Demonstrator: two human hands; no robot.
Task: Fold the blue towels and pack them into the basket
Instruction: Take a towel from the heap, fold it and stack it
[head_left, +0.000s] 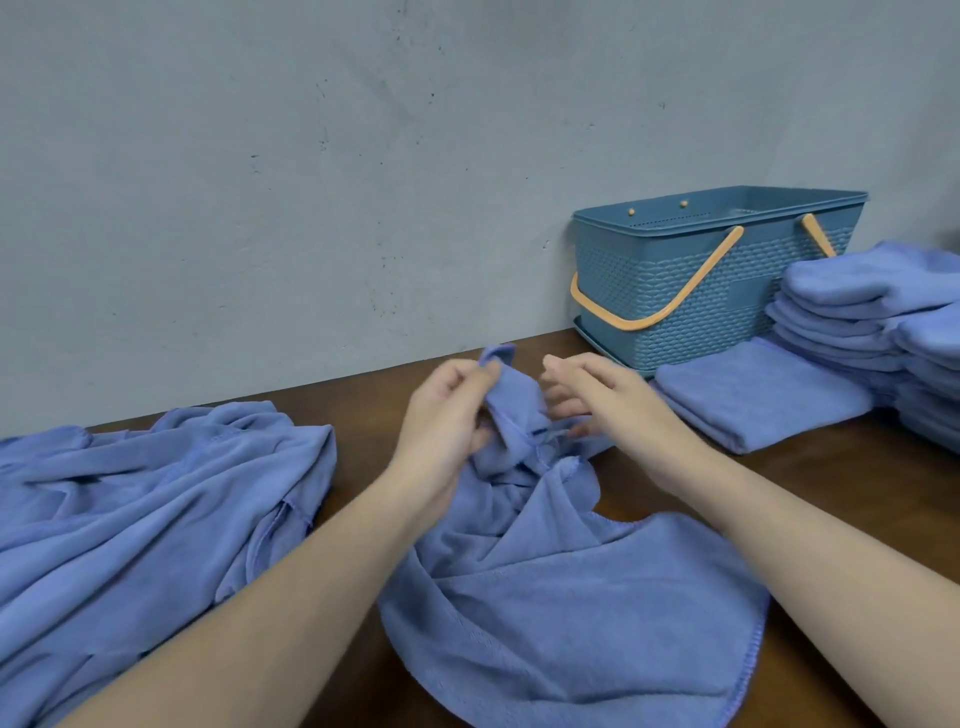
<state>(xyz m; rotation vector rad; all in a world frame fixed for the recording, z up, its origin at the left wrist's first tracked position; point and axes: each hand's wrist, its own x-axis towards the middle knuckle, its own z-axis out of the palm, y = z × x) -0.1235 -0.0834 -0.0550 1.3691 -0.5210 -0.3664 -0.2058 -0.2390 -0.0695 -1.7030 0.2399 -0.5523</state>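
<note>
— So, which step?
— Finding corners: the crumpled towel (561, 587) lies on the desk (810, 499); left hand (447, 410) pinches an edge, right hand (602, 400) reaches with relaxed fingers.
— Next?
— Probably spreading it flat; the basket (711, 280) waits behind.

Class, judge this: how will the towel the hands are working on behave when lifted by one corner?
The towel probably hangs limp: it already bunches in folds under the left hand. Likely light, since pinched fingertips raise its corner. It looks fuzzy, so hardly slippery.
</note>
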